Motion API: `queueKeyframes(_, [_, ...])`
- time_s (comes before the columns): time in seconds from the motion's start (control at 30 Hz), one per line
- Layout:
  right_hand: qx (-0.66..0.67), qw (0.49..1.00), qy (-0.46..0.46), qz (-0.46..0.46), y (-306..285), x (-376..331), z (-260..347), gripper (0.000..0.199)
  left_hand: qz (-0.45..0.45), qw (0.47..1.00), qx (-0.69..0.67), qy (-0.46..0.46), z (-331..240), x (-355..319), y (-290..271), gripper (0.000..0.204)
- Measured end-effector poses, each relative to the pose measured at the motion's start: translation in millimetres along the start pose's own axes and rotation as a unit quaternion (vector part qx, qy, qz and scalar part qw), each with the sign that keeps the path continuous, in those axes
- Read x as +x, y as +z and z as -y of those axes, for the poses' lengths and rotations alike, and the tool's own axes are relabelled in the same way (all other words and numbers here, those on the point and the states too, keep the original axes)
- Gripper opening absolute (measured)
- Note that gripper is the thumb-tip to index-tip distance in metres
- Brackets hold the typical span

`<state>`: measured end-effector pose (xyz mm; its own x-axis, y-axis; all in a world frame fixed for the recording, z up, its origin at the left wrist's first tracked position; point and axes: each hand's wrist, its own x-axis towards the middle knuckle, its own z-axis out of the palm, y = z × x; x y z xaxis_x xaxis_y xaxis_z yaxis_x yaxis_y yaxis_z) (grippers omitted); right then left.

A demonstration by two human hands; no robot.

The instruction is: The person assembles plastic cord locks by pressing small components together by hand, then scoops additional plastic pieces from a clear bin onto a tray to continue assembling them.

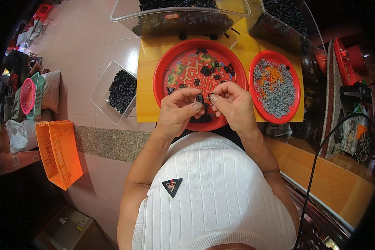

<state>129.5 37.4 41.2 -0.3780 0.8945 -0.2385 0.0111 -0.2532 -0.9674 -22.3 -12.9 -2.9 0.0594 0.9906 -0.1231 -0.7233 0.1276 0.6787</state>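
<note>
Left hand (178, 109) pinches 1 small black oval part (200, 98) over the big red plate's (162, 71) near edge; right hand (233, 104) pinches something tiny just beside it.

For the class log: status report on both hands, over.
Left hand pinching a small black ring. Right hand at the ring, fingertips closed. Big red plate beneath; nothing blocking.

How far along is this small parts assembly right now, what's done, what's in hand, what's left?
Looks done: black pieces fill the clear bin on the floor, though whether they are finished is unclear. In hand: the left hand pinches a small black oval part, with the right hand at it. Left: loose black parts on the large red plate and many grey pins on the small red plate.
</note>
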Motion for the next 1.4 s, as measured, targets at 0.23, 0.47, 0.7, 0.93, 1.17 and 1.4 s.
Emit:
queueKeyframes(0.23, [-0.022, 1.000, 0.001, 0.000, -0.7, -1.8, 1.0, 0.005, 0.002, 1.000, 0.029, 0.004, 4.1, -0.6, 1.1, 0.027])
queueKeyframes(0.47, [-0.031, 0.999, -0.012, 0.004, -3.2, -2.1, -1.2, 0.005, -0.002, 0.999, 0.043, 0.005, 4.2, -0.4, 3.8, 0.027])
queueKeyframes(0.7, [-0.038, 0.999, -0.022, 0.002, -3.5, -1.8, -5.0, 0.005, -0.016, 0.993, 0.112, 0.023, 6.1, 0.0, 3.9, 0.027])
queueKeyframes(0.93, [-0.029, 0.999, -0.012, 0.012, -2.1, -2.7, -3.9, 0.005, -0.009, 0.992, 0.121, 0.028, 7.5, 0.4, 5.2, 0.026])
queueKeyframes(1.17, [-0.031, 0.999, -0.014, 0.015, -0.6, -1.0, -7.1, 0.006, -0.009, 0.992, 0.125, 0.031, 7.1, 0.9, 7.1, 0.027])
queueKeyframes(1.4, [0.022, 0.999, 0.005, 0.044, -4.3, -0.7, -7.3, 0.007, -0.015, 0.995, 0.095, 0.036, 7.4, 0.4, 5.1, 0.027])
